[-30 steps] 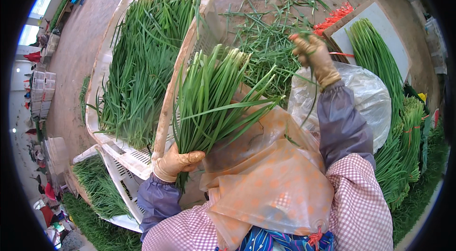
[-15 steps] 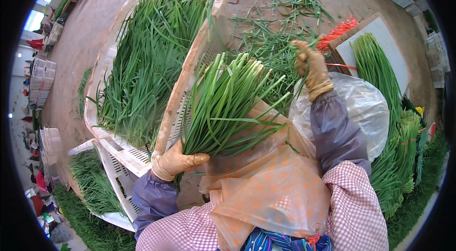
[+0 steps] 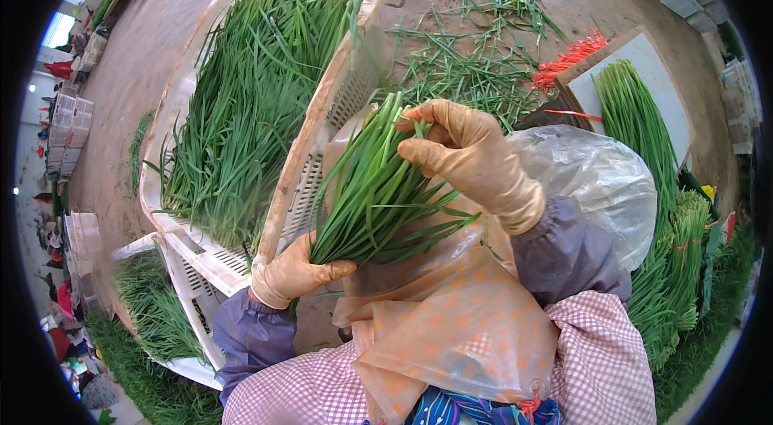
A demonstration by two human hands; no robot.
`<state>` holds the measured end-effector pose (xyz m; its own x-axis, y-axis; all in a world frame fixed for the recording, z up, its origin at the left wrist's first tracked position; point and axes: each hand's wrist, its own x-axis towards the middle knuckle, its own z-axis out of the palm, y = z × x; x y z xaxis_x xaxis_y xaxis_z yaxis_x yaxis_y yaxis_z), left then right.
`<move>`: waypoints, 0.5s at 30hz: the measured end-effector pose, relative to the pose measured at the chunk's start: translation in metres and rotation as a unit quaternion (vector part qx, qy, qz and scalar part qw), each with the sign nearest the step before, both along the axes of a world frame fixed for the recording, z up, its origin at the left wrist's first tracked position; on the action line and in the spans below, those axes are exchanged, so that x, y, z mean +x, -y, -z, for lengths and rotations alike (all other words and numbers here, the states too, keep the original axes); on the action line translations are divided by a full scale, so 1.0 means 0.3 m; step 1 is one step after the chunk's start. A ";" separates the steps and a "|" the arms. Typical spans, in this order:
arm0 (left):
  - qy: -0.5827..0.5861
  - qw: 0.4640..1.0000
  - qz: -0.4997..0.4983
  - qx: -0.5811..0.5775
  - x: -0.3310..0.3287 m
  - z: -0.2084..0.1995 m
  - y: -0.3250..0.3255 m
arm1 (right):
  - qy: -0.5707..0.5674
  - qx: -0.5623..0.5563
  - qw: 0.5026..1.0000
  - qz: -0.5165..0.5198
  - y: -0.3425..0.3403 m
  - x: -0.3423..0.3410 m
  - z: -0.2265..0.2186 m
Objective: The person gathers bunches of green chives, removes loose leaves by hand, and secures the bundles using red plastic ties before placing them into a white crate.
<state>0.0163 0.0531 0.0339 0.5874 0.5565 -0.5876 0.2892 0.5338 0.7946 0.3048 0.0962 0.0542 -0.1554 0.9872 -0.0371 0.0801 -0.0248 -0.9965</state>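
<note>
Bundle [image 3: 362, 208] beside crate [image 3: 312, 131], no tie visible: our left hand [image 3: 296, 270] wraps it, right hand [image 3: 475, 158] half-curled at stem ends [image 3: 394, 107], hold unclear. Banded bunches [image 3: 686, 260] look done; crate's loose greens [image 3: 250, 103] look left.

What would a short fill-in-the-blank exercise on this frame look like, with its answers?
The left hand clasps a bunch coloured ____.
Vertically, the right hand sits ____ in the picture than the left hand.
In the picture, the large crate stands to the bunch's ____.
The spotted sheet has spots coloured ____.
Missing words: green; higher; left; orange.
</note>
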 end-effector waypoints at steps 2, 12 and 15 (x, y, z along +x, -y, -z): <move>0.014 1.000 -0.007 0.007 0.018 -0.015 0.004 | -0.096 -0.114 0.988 0.037 -0.001 -0.021 -0.012; -0.006 0.998 0.030 0.054 0.030 -0.020 -0.004 | -0.005 0.019 0.955 0.296 -0.142 0.305 0.089; 0.028 0.998 0.010 0.051 0.032 -0.017 -0.001 | 0.108 0.168 0.967 0.158 -0.126 0.250 -0.007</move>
<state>0.0260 0.0533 0.0390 0.6297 0.5992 -0.4944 0.2531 0.4434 0.8598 0.3798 0.1341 0.0563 0.1312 0.9461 0.2960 0.3288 0.2401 -0.9134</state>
